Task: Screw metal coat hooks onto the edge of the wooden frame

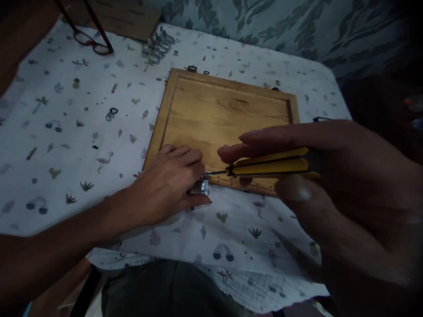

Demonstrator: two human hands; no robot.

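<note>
Screwdriver (271,167) tip at metal fitting (200,187)

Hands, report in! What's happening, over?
Left hand pinching metal fitting at wooden panel edge. Right hand gripping yellow screwdriver, tip at fitting. Nothing in the way.

The near edge of the wooden panel (228,114) is blocked by the left hand (168,185), the right hand (333,176) and the screwdriver (271,166). Open cloth (66,176) is found to its left; glasses (90,39) and metal rings (158,46) are set farther off.
</note>
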